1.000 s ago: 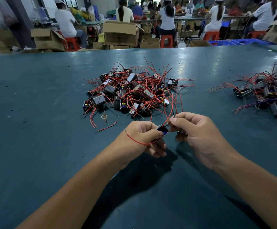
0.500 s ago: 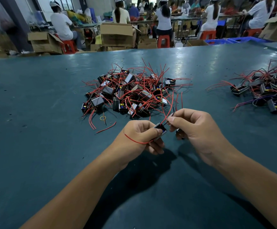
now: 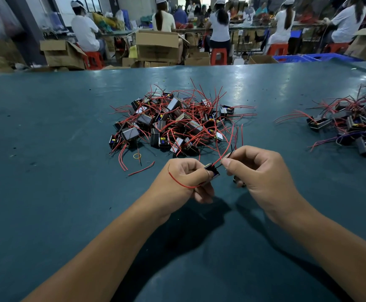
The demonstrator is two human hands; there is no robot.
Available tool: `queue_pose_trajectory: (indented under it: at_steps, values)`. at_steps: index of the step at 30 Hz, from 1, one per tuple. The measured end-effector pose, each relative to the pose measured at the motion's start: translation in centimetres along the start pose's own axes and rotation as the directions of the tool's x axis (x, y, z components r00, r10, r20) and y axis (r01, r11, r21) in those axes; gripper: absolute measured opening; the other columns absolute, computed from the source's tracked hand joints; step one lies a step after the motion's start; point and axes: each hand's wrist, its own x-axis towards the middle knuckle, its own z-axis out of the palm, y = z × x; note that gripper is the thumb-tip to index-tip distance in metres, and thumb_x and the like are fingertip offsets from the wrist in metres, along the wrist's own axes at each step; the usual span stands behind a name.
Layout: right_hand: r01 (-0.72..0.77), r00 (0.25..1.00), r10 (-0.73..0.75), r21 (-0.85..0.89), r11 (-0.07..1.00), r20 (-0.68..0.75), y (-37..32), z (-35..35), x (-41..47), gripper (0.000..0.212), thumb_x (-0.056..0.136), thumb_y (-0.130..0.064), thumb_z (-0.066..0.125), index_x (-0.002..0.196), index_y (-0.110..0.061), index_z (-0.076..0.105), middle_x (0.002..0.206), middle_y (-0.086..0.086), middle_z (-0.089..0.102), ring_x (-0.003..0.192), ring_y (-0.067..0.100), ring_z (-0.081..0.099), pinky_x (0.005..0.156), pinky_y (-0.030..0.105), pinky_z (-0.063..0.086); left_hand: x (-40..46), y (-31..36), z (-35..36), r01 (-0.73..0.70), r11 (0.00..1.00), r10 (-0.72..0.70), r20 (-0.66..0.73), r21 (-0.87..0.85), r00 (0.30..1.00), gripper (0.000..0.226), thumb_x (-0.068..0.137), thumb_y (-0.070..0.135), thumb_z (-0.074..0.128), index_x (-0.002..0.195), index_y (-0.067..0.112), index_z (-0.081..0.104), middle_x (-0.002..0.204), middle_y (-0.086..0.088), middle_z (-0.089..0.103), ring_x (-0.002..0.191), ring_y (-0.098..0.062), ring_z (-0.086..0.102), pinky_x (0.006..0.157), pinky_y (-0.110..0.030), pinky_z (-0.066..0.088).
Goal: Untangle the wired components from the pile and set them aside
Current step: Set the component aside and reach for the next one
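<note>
Head cam, looking down at matte teal table (image 3: 46,192). Left hand (image 3: 177,182) curled round small boxy black component (image 3: 212,169), thumb clamped on top, thin red wire (image 3: 181,183) looping over knuckles. Right hand (image 3: 262,177) pinching its glossy red leads (image 3: 226,152) between thumb and forefinger. Tangled pile (image 3: 173,123) of same blocky parts just beyond hands. Second heap (image 3: 356,125) well apart, far right. Yellow rubber band (image 3: 137,156) beside pile.
</note>
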Motion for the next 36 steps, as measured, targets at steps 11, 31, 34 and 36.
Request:
queue_pose_trajectory:
  at_steps: [11, 31, 34, 36]
  values:
    - [0.036, 0.997, -0.032, -0.071, 0.997, 0.064, -0.2, 0.0, -0.2, 0.012, 0.087, -0.013, 0.074, 0.076, -0.009, 0.07, 0.068, 0.023, 0.061, 0.061, 0.017, 0.047, 0.057, 0.034, 0.04, -0.3, 0.0, -0.8, 0.074, 0.993, -0.089, 0.174, 0.088, 0.981, 0.013, 0.098, 0.012, 0.057, 0.088, 0.004, 0.06, 0.075, -0.012, 0.072, 0.058, -0.02, 0.064, 0.054, -0.026, 0.05]
    - [0.123, 0.972, -0.157, -0.19, 0.974, -0.173, -1.1, -4.7, 2.7, 0.013, 0.094, -0.008, 0.061, 0.086, -0.016, 0.067, 0.073, -0.001, 0.072, 0.064, 0.013, 0.07, 0.05, 0.024, 0.052, 0.1, 0.3, -7.6, -0.126, 0.51, -0.003, 0.148, 0.851, 0.989, 0.015, 0.091, 0.032, 0.071, 0.106, 0.031, 0.07, 0.086, 0.011, 0.063, 0.08, -0.009, 0.059, 0.076, -0.03, 0.048]
    - [0.184, 0.979, -0.205, -0.367, 0.912, -0.02, -0.6, -5.1, 2.8, 0.018, 0.093, -0.005, 0.06, 0.088, -0.02, 0.067, 0.076, -0.003, 0.073, 0.071, 0.01, 0.07, 0.062, 0.023, 0.056, 0.2, 0.2, -8.0, -0.12, 0.508, 0.03, 0.122, 0.853, 0.992, 0.008, 0.096, 0.033, 0.063, 0.102, 0.031, 0.068, 0.082, 0.012, 0.066, 0.075, -0.006, 0.06, 0.07, -0.028, 0.049]
    - [0.258, 0.966, -0.214, -0.569, 0.781, 0.144, -0.4, -5.5, 2.9, 0.021, 0.091, -0.002, 0.061, 0.093, -0.022, 0.069, 0.084, -0.009, 0.073, 0.076, 0.003, 0.067, 0.072, 0.013, 0.051, 0.2, 0.2, -8.0, -0.132, 0.474, 0.037, 0.13, 0.871, 0.991, 0.012, 0.099, 0.034, 0.059, 0.104, 0.031, 0.069, 0.086, 0.014, 0.067, 0.078, -0.005, 0.06, 0.071, -0.026, 0.048]
